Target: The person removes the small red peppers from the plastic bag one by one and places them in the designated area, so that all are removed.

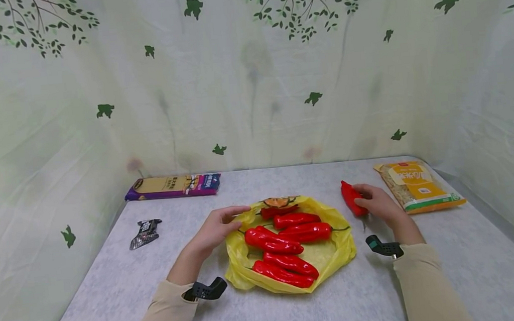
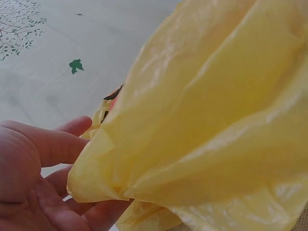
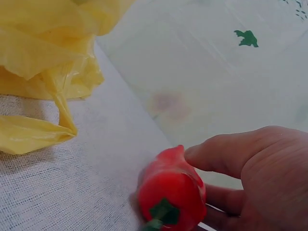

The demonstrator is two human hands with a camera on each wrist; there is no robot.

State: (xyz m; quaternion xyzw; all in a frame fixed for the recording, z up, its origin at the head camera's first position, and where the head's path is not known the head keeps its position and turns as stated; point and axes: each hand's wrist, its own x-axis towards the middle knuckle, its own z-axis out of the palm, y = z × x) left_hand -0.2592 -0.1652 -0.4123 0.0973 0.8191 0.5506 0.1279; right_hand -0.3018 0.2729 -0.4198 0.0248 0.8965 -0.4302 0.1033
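A yellow plastic bag (image 1: pixel 333 270) lies spread open in the middle of the table, with several glossy red peppers (image 1: pixel 274 240) inside it. At the bag's left rim is my left hand (image 1: pixel 217 229), its fingers extended; the left wrist view shows them partly hidden behind the bag's film (image 2: pixel 192 125). To the right of the bag, my right hand (image 1: pixel 378 204) holds one more red pepper (image 1: pixel 349 197) between thumb and fingers. Seen by the right wrist camera, that pepper (image 3: pixel 168 190) points its green stem toward the lens, with the thumb on its upper side.
A purple and tan packet (image 1: pixel 173 186) lies at the back left. Closer on that side is a small crumpled black wrapper (image 1: pixel 146 233). An orange and clear bag of grain-like food (image 1: pixel 417 185) rests at the back right, beyond my right hand. Pale printed curtains (image 1: pixel 250 80) enclose the table.
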